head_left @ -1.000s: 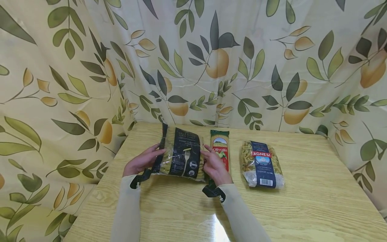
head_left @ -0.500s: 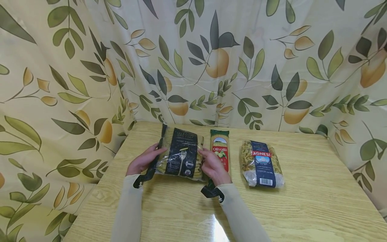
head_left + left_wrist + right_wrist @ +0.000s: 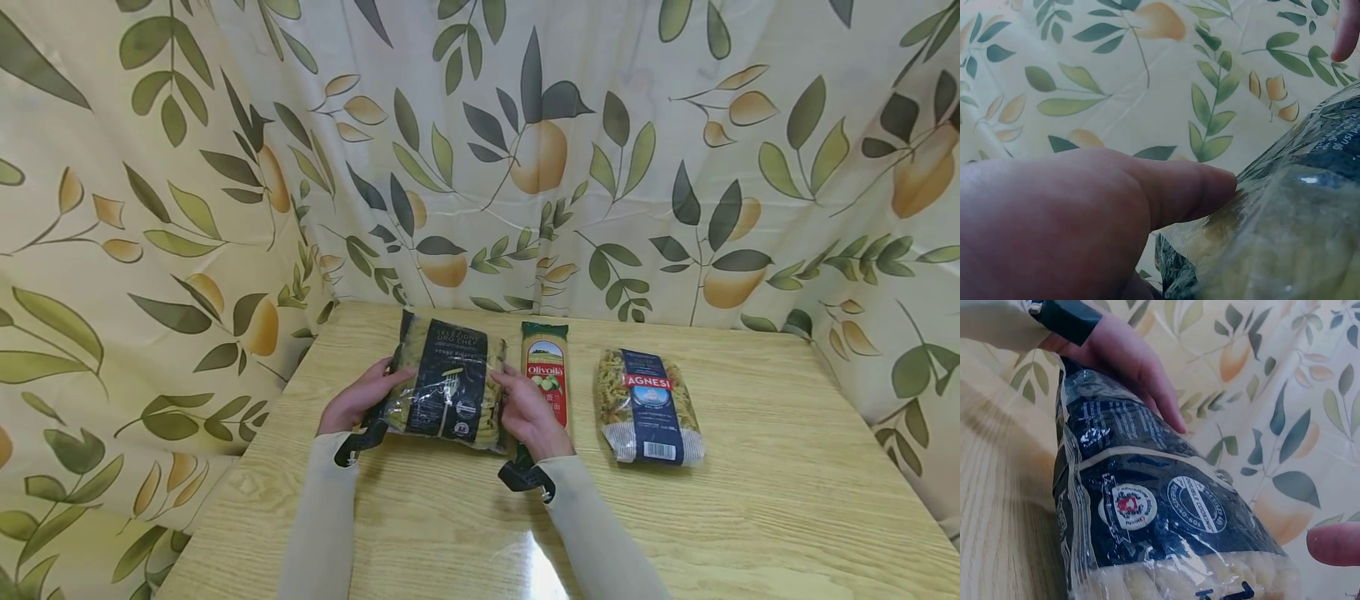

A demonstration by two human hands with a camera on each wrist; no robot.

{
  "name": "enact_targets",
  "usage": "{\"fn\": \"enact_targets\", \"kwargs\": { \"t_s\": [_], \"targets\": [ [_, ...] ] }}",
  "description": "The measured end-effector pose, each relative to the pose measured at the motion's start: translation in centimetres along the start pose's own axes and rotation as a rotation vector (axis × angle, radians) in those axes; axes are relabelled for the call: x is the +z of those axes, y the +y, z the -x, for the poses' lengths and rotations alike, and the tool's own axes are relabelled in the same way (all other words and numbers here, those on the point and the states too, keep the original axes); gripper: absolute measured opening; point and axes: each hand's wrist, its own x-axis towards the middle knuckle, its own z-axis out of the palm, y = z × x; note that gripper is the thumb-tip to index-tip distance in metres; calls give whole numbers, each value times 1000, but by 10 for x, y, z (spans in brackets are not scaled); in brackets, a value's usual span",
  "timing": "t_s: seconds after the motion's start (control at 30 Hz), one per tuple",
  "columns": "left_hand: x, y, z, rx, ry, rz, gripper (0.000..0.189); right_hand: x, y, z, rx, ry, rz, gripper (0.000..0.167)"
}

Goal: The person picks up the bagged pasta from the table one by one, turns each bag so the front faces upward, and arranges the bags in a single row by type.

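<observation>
A clear bag of penne pasta point(image 3: 450, 383) with a black label is held between both hands, its label tilted up toward the head camera. My left hand point(image 3: 363, 398) grips the left end, thumb over the front; in the left wrist view that thumb point(image 3: 1191, 187) presses the crinkled film. My right hand point(image 3: 531, 415) holds the right end, thumb on the front and other fingers hidden behind. In the right wrist view the bag point(image 3: 1141, 487) stands close over the wood, with the left hand point(image 3: 1116, 369) at its far end.
Right of the bag lies a slim spaghetti pack point(image 3: 545, 367) with a red label, partly behind the right hand. Farther right is an Agnesi pasta bag point(image 3: 651, 407) lying flat. The wooden table point(image 3: 780, 467) meets a leaf-patterned curtain point(image 3: 480, 167) at the back and sides.
The penne bag has tipped back a little and shifted slightly, with the left hand moving a bit to the right. Both hands keep hold of it. The other packs stay put.
</observation>
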Motion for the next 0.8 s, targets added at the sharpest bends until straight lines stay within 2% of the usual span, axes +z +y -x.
{"fn": "enact_targets", "kwargs": {
  "t_s": [0.27,0.43,0.67,0.8],
  "targets": [
    [-1,-3,-1,3,-4,24,85,1,1,2,6,31,38,76],
    [0,-6,-5,2,8,44,81,1,1,3,1,24,67,78],
    [0,-12,-10,-35,63,-14,86,-1,4,3,9,32,105,79],
    [0,-11,-10,-42,66,-15,84,0,4,4,8,26,129,80]
  ]
}}
